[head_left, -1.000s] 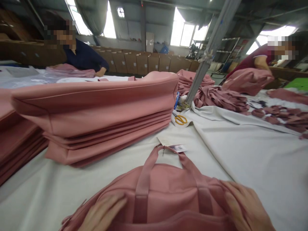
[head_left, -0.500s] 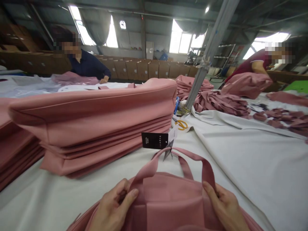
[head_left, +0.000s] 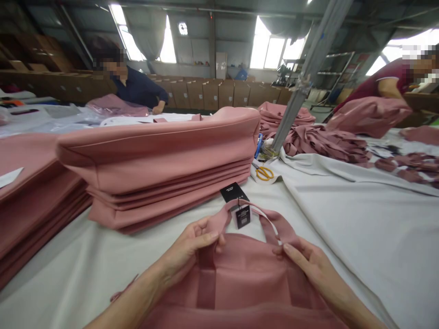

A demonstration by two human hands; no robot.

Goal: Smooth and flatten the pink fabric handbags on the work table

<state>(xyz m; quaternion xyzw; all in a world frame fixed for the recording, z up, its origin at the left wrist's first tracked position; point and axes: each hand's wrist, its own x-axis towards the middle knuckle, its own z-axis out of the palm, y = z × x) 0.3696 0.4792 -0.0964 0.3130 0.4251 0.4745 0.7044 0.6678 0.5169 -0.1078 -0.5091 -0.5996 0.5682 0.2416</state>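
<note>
A pink bag (head_left: 252, 278) lies in front of me on the white cloth, with its strap handles (head_left: 270, 219) standing up in a loop. My left hand (head_left: 194, 242) pinches the left side of the handle between thumb and fingers. On the opposite side, my right hand (head_left: 303, 256) grips the handle near its base. Black hang tags (head_left: 243, 215) dangle from the top of the handle. Another black tag (head_left: 233, 192) sticks out just beyond the loop. The lower part of the bag runs out of view.
Stacked pink bags (head_left: 164, 160) stand ahead to the left, and another pink stack (head_left: 30, 196) is farther left. Yellow-handled scissors (head_left: 264, 172) lie by a metal post (head_left: 302, 87). Loose pink straps (head_left: 325, 144) are heaped beyond. Two people (head_left: 137, 89) work across the table.
Both hands have moved up and away from me along the handle straps. The tags have swung and turned. My view has shifted slightly left.
</note>
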